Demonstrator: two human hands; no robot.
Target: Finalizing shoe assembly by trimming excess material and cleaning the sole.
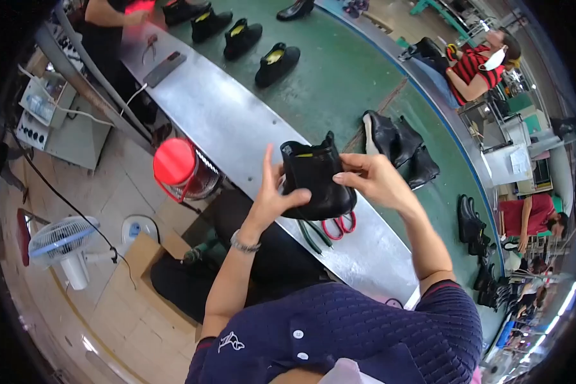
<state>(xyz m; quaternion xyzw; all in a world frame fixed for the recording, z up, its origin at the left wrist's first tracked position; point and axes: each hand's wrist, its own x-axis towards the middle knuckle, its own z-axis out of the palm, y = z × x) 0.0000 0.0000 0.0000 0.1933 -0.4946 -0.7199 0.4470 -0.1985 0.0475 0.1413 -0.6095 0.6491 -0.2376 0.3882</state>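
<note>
Pinching a black boot [315, 182] between left hand [268, 203] and right hand [381, 182], white emblem [231, 343] on shirt [365, 320].

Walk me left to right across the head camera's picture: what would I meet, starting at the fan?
White fan, red-lidded container, left hand, black boot, right hand, person in striped red-and-black shirt, person in dark-red shirt.

No legible text. White embroidered emblem [231, 342] on navy knit shirt [371, 320], below-left of black leather ankle boot [317, 182]; white paper sheet [520, 160], right of boot, unreadable.
</note>
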